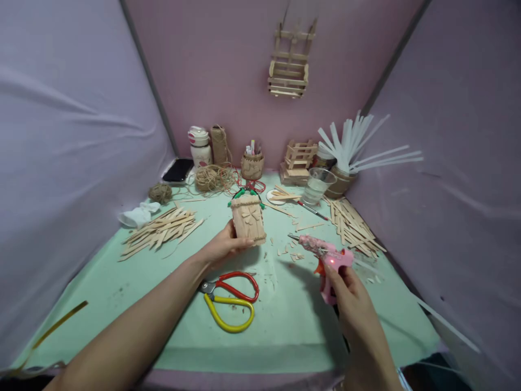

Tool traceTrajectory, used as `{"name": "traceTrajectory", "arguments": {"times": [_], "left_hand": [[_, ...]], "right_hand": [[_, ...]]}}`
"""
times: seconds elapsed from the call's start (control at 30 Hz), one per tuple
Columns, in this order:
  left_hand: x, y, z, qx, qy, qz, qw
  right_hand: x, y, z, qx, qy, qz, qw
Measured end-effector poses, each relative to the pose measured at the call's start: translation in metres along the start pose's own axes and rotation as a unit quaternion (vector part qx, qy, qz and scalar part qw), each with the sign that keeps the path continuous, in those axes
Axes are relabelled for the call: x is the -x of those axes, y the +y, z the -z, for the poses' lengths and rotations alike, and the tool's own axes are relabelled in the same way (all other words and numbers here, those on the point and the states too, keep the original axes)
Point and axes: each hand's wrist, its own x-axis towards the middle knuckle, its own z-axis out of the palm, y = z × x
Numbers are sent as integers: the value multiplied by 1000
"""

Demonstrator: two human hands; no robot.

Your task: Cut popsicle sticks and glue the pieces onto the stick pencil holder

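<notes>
My left hand [228, 241] is closed on a small wooden craft-stick box [249, 220], tilted upright above the table, with a petal-shaped ornament on its face and a ridged band along its top. In my right hand [348, 290] is a pink hot glue gun [325, 252], its metal nozzle pointing left toward the box. A small light glows on the gun's body, and a clear glue stick trails from its back. Under my left wrist lie scissors [232, 301] with one red and one yellow handle; my forearm hides their blades.
Craft sticks are piled at left [163, 231] and right [354, 225]. Behind stand a twine ball [214, 178], a bottle [200, 149], a plastic cup of water [317, 187] and a pot of glue sticks [342, 182]. A wooden rack [288, 76] hangs on the back wall.
</notes>
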Motion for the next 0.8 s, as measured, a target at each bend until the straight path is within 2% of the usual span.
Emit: {"name": "traceTrajectory", "arguments": {"times": [0.1,0.23,0.43,0.8], "left_hand": [[-1,-3,0,1,-15,-3,1000],[2,-5,-1,-3,-18,1,1000],[5,-7,-5,-10,-44,-11,999],[5,-11,-3,-44,-22,2,999]], "right_hand": [[10,-3,-15,-51,-30,7,998],[22,-9,-31,-58,-64,60,994],[29,-10,-42,41,-11,153,987],[28,1,-49,142,2,194,971]]}}
